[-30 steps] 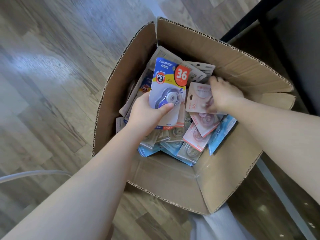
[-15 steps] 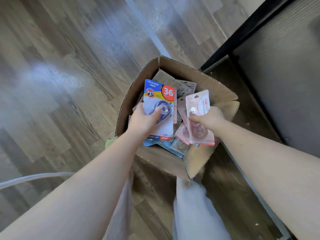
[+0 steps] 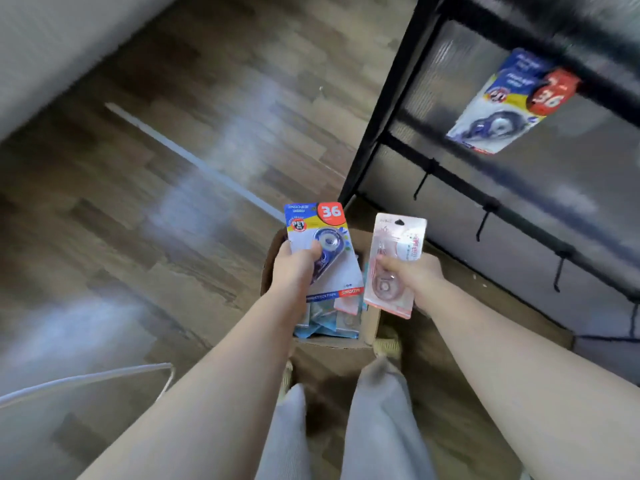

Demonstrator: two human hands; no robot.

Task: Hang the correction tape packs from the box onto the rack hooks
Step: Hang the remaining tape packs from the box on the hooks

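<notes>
so my left hand [image 3: 294, 268] grips the blue pack [image 3: 320, 249], right hand [image 3: 414, 275] pinches the pink pack [image 3: 396, 261], both above the box [image 3: 372, 327]. i'd line each hang hole squarely with a free rack hook [image 3: 483, 221].

Blue/yellow pack [image 3: 320, 249], red "36" badge, upright, held above box [image 3: 370, 327]. Pink pack [image 3: 394, 265] beside it, upright, also held. Box: open cardboard on floor, more packs inside. Rack [image 3: 450, 174]: black; one blue pack [image 3: 509, 102] hanging on rack, tilted; lower hooks [image 3: 483, 223] bare.
</notes>
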